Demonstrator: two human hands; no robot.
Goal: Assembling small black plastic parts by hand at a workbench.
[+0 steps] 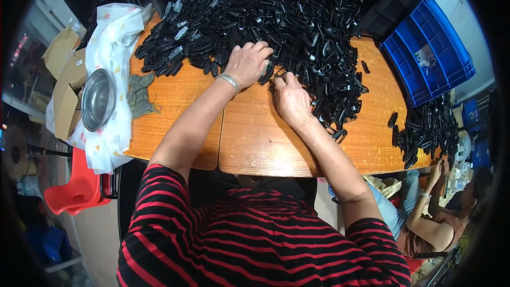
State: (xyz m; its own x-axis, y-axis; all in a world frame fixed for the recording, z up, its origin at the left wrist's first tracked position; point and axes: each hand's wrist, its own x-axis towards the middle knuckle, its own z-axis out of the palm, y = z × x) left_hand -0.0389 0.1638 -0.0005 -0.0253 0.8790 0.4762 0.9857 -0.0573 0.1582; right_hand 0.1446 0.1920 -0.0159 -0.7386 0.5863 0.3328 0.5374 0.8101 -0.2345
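A big heap of small black plastic buckle-like pieces [249, 13] covers the far part of the wooden table [265, 143]. My left hand [247, 65] lies at the heap's near edge, its fingers bent and slightly apart over the pieces. A loose black piece [265, 74] is just beside its fingertips. Close by on the right, my right hand [292, 99] is closed, its fingers curled in against the edge of the heap. What sits between those fingers is mostly hidden. A bracelet circles my left wrist.
A metal bowl [99, 100] rests on patterned white plastic sheeting [114, 42] at left, near a grey-green cloth [141, 95]. On the right stand a tilted blue crate [433, 48] and a smaller black pile [427, 130]. A co-worker [441, 223] sits at lower right; a red chair [79, 188] is lower left.
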